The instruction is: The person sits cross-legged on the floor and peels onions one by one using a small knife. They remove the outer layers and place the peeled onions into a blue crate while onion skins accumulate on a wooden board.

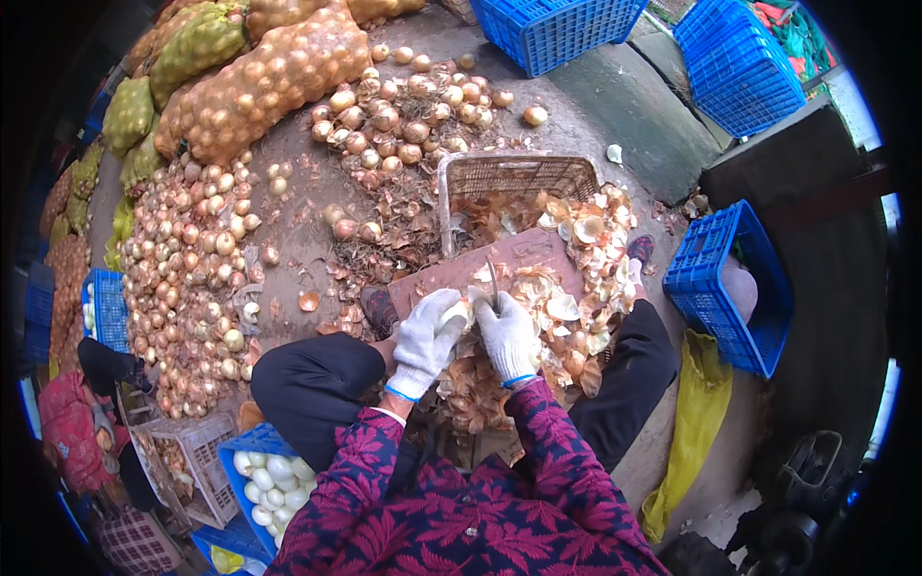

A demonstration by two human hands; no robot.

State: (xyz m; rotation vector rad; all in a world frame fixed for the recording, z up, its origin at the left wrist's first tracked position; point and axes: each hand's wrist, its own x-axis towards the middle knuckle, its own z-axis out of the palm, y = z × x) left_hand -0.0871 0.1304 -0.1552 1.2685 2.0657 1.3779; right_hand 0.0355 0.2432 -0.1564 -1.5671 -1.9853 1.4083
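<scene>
Both hands wear white knitted gloves and meet over a heap of onion skins (464, 399). My left hand (423, 337) is closed around a pale onion (452, 315), mostly covered by the fingers. A knife (493, 276) points upward from my right hand (507, 333), its thin blade showing above the fist and its handle hidden. A whitish piece, perhaps peel, shows beside that thumb. Beneath the hands, a reddish board (432, 278) lies across a dirty plastic crate (520, 164). Loose skins cover the board's right part and spill over the crate's side.
Unpeeled onions lie in one pile (403, 119) ahead and another (191, 266) at left, by full mesh sacks (266, 83). Peeled onions fill a blue crate (234, 450) by my left leg. Another blue crate (727, 288) lies tipped at right. A co-worker (72, 432) sits far left.
</scene>
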